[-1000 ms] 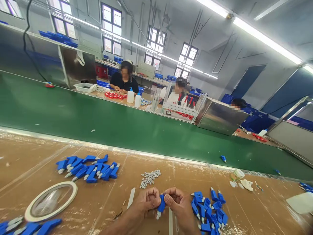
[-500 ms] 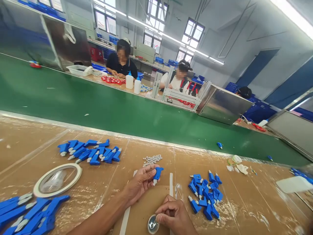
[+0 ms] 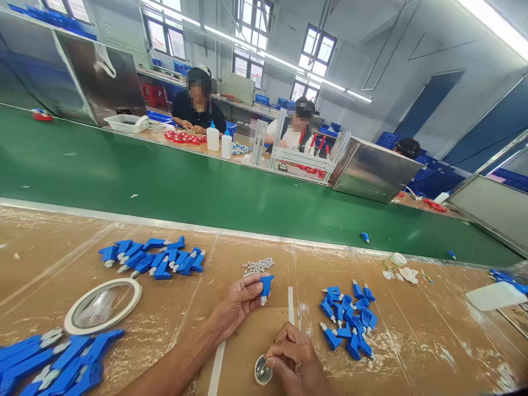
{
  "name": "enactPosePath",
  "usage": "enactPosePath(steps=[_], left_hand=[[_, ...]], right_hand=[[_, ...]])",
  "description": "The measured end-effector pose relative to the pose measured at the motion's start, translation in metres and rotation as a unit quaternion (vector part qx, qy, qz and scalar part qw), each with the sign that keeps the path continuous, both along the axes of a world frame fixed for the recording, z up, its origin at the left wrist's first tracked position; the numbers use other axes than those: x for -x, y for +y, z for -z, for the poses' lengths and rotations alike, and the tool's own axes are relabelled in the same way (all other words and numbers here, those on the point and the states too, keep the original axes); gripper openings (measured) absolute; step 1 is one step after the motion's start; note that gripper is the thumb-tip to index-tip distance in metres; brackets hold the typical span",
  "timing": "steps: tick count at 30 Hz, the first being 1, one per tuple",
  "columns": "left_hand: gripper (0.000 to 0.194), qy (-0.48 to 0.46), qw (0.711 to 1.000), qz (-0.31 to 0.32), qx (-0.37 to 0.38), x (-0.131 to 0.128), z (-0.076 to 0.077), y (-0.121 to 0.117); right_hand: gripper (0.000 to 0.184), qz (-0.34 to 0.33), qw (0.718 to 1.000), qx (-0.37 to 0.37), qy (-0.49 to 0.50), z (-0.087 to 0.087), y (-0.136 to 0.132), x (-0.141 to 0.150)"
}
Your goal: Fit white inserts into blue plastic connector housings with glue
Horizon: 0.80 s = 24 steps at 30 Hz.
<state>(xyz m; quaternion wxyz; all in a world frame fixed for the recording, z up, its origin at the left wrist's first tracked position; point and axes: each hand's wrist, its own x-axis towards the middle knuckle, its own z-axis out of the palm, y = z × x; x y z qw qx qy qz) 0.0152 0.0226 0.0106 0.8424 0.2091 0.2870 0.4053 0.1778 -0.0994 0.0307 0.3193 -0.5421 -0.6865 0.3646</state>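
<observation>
My left hand [image 3: 242, 300] pinches a small blue plastic piece with a white tip [image 3: 266, 286], its tip pointing down. Over the brown cardboard, my right hand [image 3: 295, 355] is closed in a pinch at the edge of a small round dish [image 3: 263, 369] with clear liquid in it. Whatever sits between those fingertips is too small to make out. Just beyond my left hand lies a pile of little grey pieces [image 3: 258, 266]. To the right of my right hand is a loose heap of similar blue pieces [image 3: 348, 319].
More blue pieces lie at back left [image 3: 154, 256] and front left [image 3: 61, 360], with a tape roll [image 3: 103, 305] between. A thin stick [image 3: 306, 320] rests near my right hand. A green belt [image 3: 185, 181] separates this table from co-workers opposite. A white bottle [image 3: 495, 296] lies far right.
The view has shifted slightly. The blue piece in my left hand now hangs more upright. My right hand stays pinched at the small dish.
</observation>
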Motion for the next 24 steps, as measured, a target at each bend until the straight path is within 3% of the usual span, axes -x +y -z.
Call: enactPosePath(steps=[5, 9, 15, 17, 20, 24], left_hand=[[0.047, 0.008, 1.000, 0.018, -0.014, -0.001, -0.002, -0.002], [0.048, 0.008, 0.999, 0.041, -0.019, -0.004, -0.003, -0.005], [0.050, 0.020, 0.996, 0.082, 0.001, -0.008, -0.004, -0.011], [0.051, 0.017, 0.996, 0.091, 0.008, -0.010, -0.005, -0.013], [0.051, 0.011, 0.995, 0.103, 0.014, -0.011, -0.005, -0.015], [0.049, 0.022, 0.993, 0.112, 0.021, -0.014, -0.002, -0.016]], right_hand=[[0.034, 0.063, 0.993, 0.047, 0.087, 0.011, -0.001, -0.003], [0.045, 0.113, 0.957, 0.118, 0.240, 0.022, 0.005, -0.007], [0.047, 0.128, 0.921, 0.157, 0.334, 0.021, 0.020, -0.014], [0.045, 0.131, 0.916, 0.143, 0.351, 0.016, 0.026, -0.016], [0.039, 0.139, 0.922, 0.064, 0.354, 0.008, 0.036, -0.021], [0.029, 0.161, 0.955, -0.065, 0.243, -0.002, 0.048, -0.028]])
